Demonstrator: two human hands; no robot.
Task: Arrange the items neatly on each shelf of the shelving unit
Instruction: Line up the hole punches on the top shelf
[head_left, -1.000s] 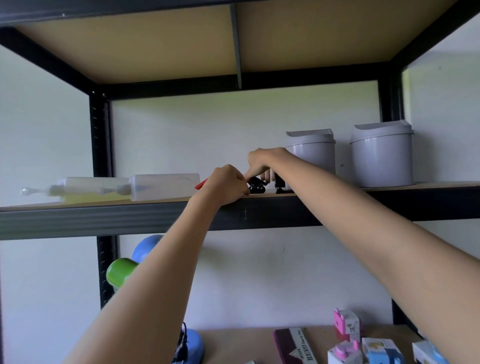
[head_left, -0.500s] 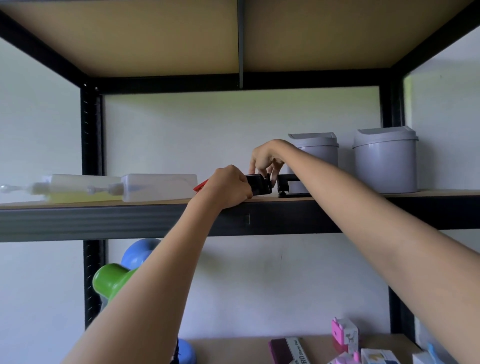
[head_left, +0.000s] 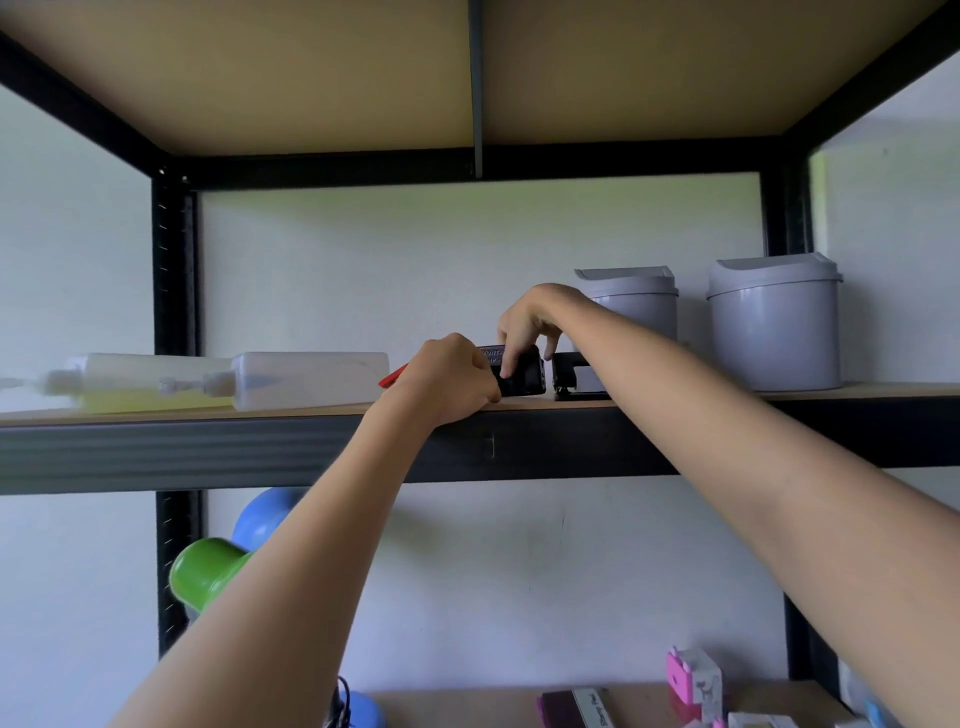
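On the upper shelf (head_left: 208, 415), going from the left, two pale plastic bottles (head_left: 306, 376) lie on their sides, one behind the other, their nozzles pointing left; they lie as they did half a second ago, though the view has shifted and they sit a little lower in the picture; just right of them a red tip (head_left: 390, 377) pokes out from behind the left hand (head_left: 453, 382), which is curled into a fist at the shelf's front edge with its fingers closed round the left end of a small black device (head_left: 522, 375); how much of the red thing that hand also holds cannot be told; the right hand (head_left: 530, 325) comes down from above, fingertips pinching the top of the same black device, much as a moment ago, whereas a second ago it was lower and closed over it; touching or just beside the device on the right stands a black hole punch (head_left: 574, 376); further right two grey lidded bins (head_left: 774, 325) stand upright, near each other; below, a green dumbbell (head_left: 205, 571) and a blue one (head_left: 262, 519) show at left, and pink boxes (head_left: 693, 680) sit on the lower shelf.
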